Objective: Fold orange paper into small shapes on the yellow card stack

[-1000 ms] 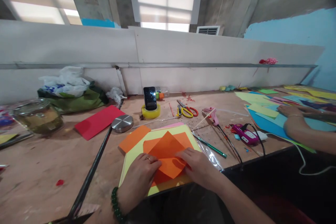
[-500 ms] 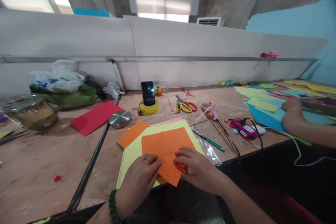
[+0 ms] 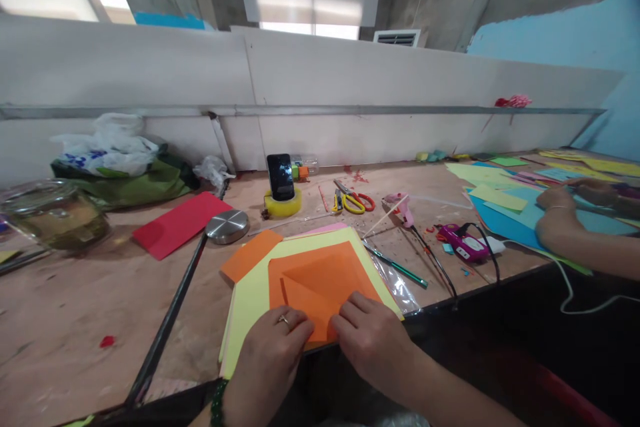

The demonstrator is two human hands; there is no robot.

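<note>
An orange sheet of paper (image 3: pixel 320 273) lies on a stack of pale yellow paper (image 3: pixel 245 320) at the table's front edge, its near corner folded up and over. My left hand (image 3: pixel 275 347) pinches the near fold from the left, fingers curled together. From the right, my right hand (image 3: pixel 367 333) also grips the folded edge, fingers bent and close together. The fingertips are a short gap apart, and both thumbs are mostly hidden. Another orange piece (image 3: pixel 253 255) sticks out at the stack's upper left.
Beyond the stack are a metal lid (image 3: pixel 227 225), red paper (image 3: pixel 180 223), a phone (image 3: pixel 281 177) on a tape roll (image 3: pixel 283 203), scissors (image 3: pixel 353 200), a pink glue gun (image 3: pixel 405 210) and a green pen (image 3: pixel 400 267). At right, another person's hand (image 3: pixel 557 203) rests on coloured paper.
The near corner of the orange paper, which pointed towards me, is now folded up and away over the sheet. Both hands have moved slightly nearer to me and curled tighter.
</note>
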